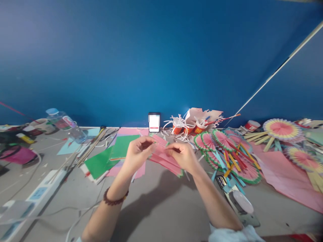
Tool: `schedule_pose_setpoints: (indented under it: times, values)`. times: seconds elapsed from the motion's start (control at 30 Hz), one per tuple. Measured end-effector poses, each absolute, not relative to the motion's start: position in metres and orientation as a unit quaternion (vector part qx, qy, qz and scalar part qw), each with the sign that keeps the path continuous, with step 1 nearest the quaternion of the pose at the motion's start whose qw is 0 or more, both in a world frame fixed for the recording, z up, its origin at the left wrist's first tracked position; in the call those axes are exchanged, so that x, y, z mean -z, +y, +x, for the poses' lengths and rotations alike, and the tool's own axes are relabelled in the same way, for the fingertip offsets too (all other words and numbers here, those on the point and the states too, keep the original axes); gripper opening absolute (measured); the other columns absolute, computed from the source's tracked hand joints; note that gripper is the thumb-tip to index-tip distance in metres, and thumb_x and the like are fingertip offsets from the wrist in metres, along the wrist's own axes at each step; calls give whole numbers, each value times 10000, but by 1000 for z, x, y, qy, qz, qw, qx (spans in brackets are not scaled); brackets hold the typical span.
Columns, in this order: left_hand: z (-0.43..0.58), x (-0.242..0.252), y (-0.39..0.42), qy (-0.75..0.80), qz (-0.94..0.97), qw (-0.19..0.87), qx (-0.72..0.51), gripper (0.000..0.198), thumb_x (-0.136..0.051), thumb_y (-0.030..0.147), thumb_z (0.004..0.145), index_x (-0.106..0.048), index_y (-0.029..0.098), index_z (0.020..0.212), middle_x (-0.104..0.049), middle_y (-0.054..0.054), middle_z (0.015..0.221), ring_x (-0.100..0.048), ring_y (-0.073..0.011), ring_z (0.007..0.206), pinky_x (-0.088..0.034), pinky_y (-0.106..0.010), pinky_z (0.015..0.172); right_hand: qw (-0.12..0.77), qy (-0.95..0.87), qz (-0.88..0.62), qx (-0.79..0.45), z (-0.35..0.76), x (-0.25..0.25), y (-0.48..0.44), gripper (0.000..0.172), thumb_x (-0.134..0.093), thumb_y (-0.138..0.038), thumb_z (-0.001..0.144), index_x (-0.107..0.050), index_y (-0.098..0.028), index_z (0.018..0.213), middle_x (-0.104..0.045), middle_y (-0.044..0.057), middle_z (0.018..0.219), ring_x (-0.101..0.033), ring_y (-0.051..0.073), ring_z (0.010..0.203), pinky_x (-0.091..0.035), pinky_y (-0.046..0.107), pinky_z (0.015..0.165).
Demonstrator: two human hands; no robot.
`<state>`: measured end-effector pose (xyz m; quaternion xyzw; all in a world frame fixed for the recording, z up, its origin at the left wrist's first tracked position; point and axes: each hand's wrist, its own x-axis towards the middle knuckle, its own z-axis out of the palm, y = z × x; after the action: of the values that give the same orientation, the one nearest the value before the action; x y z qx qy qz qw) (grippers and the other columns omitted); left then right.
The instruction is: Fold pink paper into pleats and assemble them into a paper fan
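Both my hands hold a pink pleated paper [165,158] with green-edged ends, raised above the grey table. My left hand [139,151] pinches its left part between thumb and fingers. A brown bead bracelet [114,198] circles that wrist. My right hand [183,156] has thumb and fingertips closed on the pleats near the middle. Striped folds show behind the fingers, and one end hangs down below my right hand. Green paper sheets [124,147] lie on pink sheets just left of my left hand.
Finished paper fans [223,141] with coloured sticks are piled at the right, near a phone [222,181]. Red cups [200,126] with paper strips and pens stand at the back, beside an upright phone [154,122]. A plastic bottle [65,122] and a power strip [41,193] are at left.
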<state>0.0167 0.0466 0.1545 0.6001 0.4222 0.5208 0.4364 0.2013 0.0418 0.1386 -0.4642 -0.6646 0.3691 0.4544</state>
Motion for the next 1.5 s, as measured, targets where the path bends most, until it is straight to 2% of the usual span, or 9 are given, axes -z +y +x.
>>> schedule_pose_setpoints:
  times: [0.13,0.3,0.4,0.57,0.83,0.97,1.03,1.2,1.5]
  values:
    - [20,-156,46,417,652,408,-484,187,-682,293,731,-654,144,840,-644,-20,744,-550,-108,629,-416,-198,551,440,-680,-468,-354,201,-140,40,86,-675,-242,767,-752,-207,748,-738,3,688,-665,159,629,-502,228,577]
    - [18,-151,50,433,652,413,-467,182,-667,321,748,-664,141,720,-577,11,618,-500,-95,574,-371,-198,529,418,-698,-467,-346,204,-144,40,187,-655,-347,799,-757,-221,892,-759,29,884,-694,193,776,-531,265,695]
    - [14,-150,53,435,616,436,-491,172,-711,304,703,-655,142,722,-599,11,646,-522,-99,587,-389,-199,542,392,-701,-478,-356,207,-145,41,230,-668,-346,781,-744,-217,956,-752,37,942,-694,205,832,-538,289,746]
    - [11,-150,55,434,604,446,-497,189,-756,281,648,-659,145,735,-627,10,663,-554,-112,597,-421,-207,556,397,-690,-476,-374,209,-140,46,170,-672,-319,765,-743,-187,848,-749,34,819,-680,179,730,-534,276,696]
    - [9,-148,55,411,622,452,-491,173,-752,265,666,-654,139,734,-606,10,657,-528,-103,602,-400,-203,558,426,-658,-482,-392,205,-133,49,89,-668,-245,737,-711,-169,722,-698,7,660,-616,137,610,-469,231,573]
    - [9,-150,55,411,630,447,-484,172,-750,273,672,-663,133,722,-621,-7,671,-535,-111,613,-409,-212,571,425,-656,-490,-386,206,-135,46,85,-654,-222,746,-726,-179,728,-700,6,654,-618,141,602,-466,234,570]
    - [9,-151,55,414,627,446,-487,173,-753,276,669,-669,133,720,-623,-7,661,-532,-109,598,-410,-212,560,409,-664,-486,-396,209,-138,45,103,-670,-255,746,-743,-189,775,-724,19,709,-646,163,645,-488,253,608]
    - [5,-153,56,417,606,443,-513,191,-753,305,660,-671,141,716,-635,-7,652,-542,-111,586,-427,-211,542,375,-706,-467,-378,220,-144,47,283,-691,-333,754,-728,-225,1013,-736,48,991,-669,221,893,-499,331,819]
    - [-7,-154,57,418,642,398,-505,152,-718,290,706,-687,153,764,-675,-34,734,-596,-135,656,-465,-232,589,407,-708,-470,-336,217,-140,48,131,-655,-290,787,-714,-176,814,-706,15,707,-617,149,630,-461,245,605]
